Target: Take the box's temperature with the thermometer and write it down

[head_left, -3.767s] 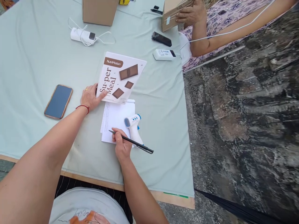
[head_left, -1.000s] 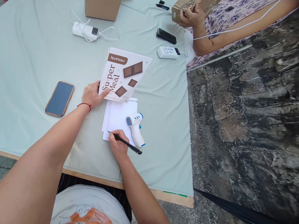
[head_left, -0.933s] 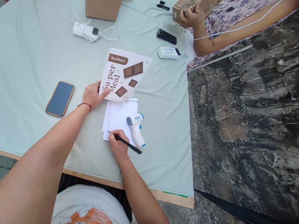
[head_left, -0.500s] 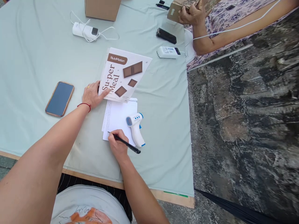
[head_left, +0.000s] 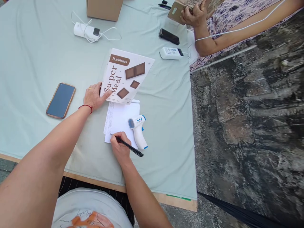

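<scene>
My left hand [head_left: 96, 96] grips the lower left edge of a white and brown NutriMotion box [head_left: 136, 65], thumb on its front and the other fingers hidden behind. In my right hand [head_left: 120, 147] is a black pen [head_left: 130, 147], its tip at the lower left part of a white paper sheet [head_left: 123, 118]. Small handwriting runs down the sheet's left side. The box covers the paper's top end. A white and blue infrared thermometer [head_left: 139, 133] lies over the right edge of the paper, beside my right hand.
A phone [head_left: 61, 100] lies left of my left hand. Farther back are a white device with a cable [head_left: 85, 31], a cardboard box [head_left: 104, 9], a black case [head_left: 169, 36] and a white power bank [head_left: 171, 53]. Another person's hand [head_left: 196, 14] holds a brown box at the upper right.
My pen tip has shifted very slightly to the right on the paper. The other person's brown box has tilted and moved a little left. My left hand stays put.
</scene>
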Motion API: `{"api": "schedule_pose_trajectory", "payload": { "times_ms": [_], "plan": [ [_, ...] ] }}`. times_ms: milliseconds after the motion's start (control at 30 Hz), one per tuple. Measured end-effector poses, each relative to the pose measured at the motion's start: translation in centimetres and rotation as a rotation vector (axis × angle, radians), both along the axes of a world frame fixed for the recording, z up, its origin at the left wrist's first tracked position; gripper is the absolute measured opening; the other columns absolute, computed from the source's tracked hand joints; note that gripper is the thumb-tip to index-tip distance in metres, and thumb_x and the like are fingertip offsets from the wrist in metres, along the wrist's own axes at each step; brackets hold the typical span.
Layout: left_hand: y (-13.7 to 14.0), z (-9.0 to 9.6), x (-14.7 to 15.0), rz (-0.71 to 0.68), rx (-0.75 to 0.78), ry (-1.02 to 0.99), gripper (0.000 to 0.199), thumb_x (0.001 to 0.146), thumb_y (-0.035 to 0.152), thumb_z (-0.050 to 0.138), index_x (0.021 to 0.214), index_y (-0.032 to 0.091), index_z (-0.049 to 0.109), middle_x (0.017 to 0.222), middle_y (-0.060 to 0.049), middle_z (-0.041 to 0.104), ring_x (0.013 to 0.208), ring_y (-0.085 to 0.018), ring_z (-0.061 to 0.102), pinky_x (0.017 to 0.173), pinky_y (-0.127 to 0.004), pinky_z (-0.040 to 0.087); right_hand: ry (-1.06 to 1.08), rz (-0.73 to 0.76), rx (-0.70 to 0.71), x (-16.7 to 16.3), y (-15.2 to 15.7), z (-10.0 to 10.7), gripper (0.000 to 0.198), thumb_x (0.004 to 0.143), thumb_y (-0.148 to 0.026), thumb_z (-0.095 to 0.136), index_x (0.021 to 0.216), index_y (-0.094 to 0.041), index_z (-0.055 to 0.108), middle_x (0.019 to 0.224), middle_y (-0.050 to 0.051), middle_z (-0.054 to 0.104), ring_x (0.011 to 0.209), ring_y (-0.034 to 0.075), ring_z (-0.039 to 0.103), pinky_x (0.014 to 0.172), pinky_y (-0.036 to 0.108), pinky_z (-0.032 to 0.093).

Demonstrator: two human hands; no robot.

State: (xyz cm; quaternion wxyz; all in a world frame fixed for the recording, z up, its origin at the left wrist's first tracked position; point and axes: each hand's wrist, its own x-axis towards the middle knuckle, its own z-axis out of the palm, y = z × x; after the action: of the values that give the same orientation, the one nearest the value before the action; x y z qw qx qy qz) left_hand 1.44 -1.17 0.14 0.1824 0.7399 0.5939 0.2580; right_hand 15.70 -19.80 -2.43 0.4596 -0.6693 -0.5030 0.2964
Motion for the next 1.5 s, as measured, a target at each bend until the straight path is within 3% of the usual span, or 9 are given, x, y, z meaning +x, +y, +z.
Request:
{"api": "schedule_pose_trajectory", "payload": {
  "times_ms": [300, 500, 700, 867, 1000, 1133, 1233, 1433, 1500],
  "plan": [
    [0.0, 0.1, 0.0, -0.005, -0.005, 0.009, 0.057, 0.093, 0.068, 0.036, 0.120, 0.021, 0.055, 0.110, -0.012, 0.063, 0.111, -0.031, 0.053, 0.098, -0.045, 0.038, -0.116, 0.038, 0.210, 1.3, -0.1, -0.8, 0.014, 0.086, -0.028, 0.051, 0.082, -0.019, 0.059, 0.073, 0.001, 0.058, 0.066, 0.014, 0.055, 0.063, 0.027, 0.047],
    [0.0, 0.1, -0.2, -0.004, -0.001, 0.011, 0.055, 0.093, 0.065, 0.037, 0.120, 0.020, 0.055, 0.113, -0.013, 0.063, 0.112, -0.031, 0.053, 0.098, -0.046, 0.037, -0.386, 0.233, 0.280, 3.3, 0.4, -2.0, 0.037, 0.096, -0.017, 0.034, 0.116, -0.019, 0.065, 0.097, 0.008, 0.060, 0.093, 0.018, 0.059, 0.077, 0.033, 0.050],
    [0.2, 0.2, -0.5, 0.005, 0.010, 0.041, 0.055, 0.093, 0.064, 0.037, 0.118, 0.018, 0.055, 0.112, -0.013, 0.063, 0.111, -0.030, 0.054, 0.098, -0.045, 0.038, -0.421, 0.277, 0.388, 3.0, 0.9, -2.1, 0.042, 0.096, -0.010, 0.034, 0.120, -0.023, 0.066, 0.099, 0.009, 0.061, 0.092, 0.019, 0.058, 0.078, 0.034, 0.051],
    [0.3, 0.3, -0.9, 0.018, -0.006, 0.051, 0.053, 0.093, 0.061, 0.039, 0.117, 0.017, 0.055, 0.112, -0.014, 0.063, 0.111, -0.031, 0.054, 0.099, -0.045, 0.039, -0.554, 0.036, 0.488, 4.1, 1.7, -1.4, 0.028, 0.096, -0.016, 0.043, 0.111, -0.020, 0.067, 0.098, 0.010, 0.059, 0.089, 0.020, 0.059, 0.078, 0.037, 0.050],
    [0.3, 0.3, -1.1, 0.012, -0.007, 0.045, 0.049, 0.094, 0.059, 0.039, 0.117, 0.019, 0.055, 0.113, -0.013, 0.063, 0.108, -0.030, 0.055, 0.097, -0.045, 0.040, -0.702, -0.244, 0.227, 7.3, 2.0, -2.0, 0.043, 0.090, -0.049, 0.055, 0.116, -0.015, 0.064, 0.107, 0.017, 0.059, 0.098, 0.029, 0.055, 0.081, 0.046, 0.046],
    [0.3, 0.1, -1.2, 0.023, -0.014, 0.041, 0.050, 0.093, 0.061, 0.040, 0.115, 0.019, 0.055, 0.113, -0.013, 0.063, 0.110, -0.031, 0.055, 0.097, -0.046, 0.040, -0.612, -0.146, -0.064, 9.2, 2.0, -3.2, 0.053, 0.081, -0.058, 0.057, 0.114, -0.016, 0.064, 0.095, 0.014, 0.062, 0.088, 0.029, 0.058, 0.068, 0.037, 0.044],
    [0.3, 0.0, -1.2, 0.029, -0.023, 0.042, 0.050, 0.093, 0.061, 0.040, 0.115, 0.018, 0.055, 0.113, -0.013, 0.063, 0.110, -0.032, 0.055, 0.098, -0.046, 0.039, -0.507, -0.120, -0.140, 8.9, 2.2, -2.5, 0.050, 0.077, -0.053, 0.057, 0.111, -0.017, 0.065, 0.094, 0.013, 0.064, 0.085, 0.028, 0.059, 0.064, 0.035, 0.042],
    [0.3, -0.3, -1.2, 0.025, -0.014, 0.023, 0.048, 0.093, 0.060, 0.041, 0.115, 0.020, 0.055, 0.113, -0.013, 0.064, 0.110, -0.032, 0.054, 0.099, -0.047, 0.039, 0.025, -0.099, 0.024, 5.9, 5.3, 4.1, 0.054, 0.069, -0.052, 0.066, 0.111, -0.017, 0.064, 0.107, 0.010, 0.065, 0.097, 0.025, 0.059, 0.082, 0.036, 0.047],
    [0.3, -0.3, -1.2, 0.031, -0.009, 0.022, 0.048, 0.093, 0.060, 0.041, 0.114, 0.019, 0.055, 0.110, -0.012, 0.064, 0.109, -0.031, 0.055, 0.098, -0.046, 0.039, 0.256, -0.057, 0.060, 4.7, 7.2, 6.0, 0.047, 0.068, -0.051, 0.069, 0.099, -0.017, 0.065, 0.095, 0.006, 0.066, 0.086, 0.021, 0.058, 0.075, 0.032, 0.047]
  ]
}}
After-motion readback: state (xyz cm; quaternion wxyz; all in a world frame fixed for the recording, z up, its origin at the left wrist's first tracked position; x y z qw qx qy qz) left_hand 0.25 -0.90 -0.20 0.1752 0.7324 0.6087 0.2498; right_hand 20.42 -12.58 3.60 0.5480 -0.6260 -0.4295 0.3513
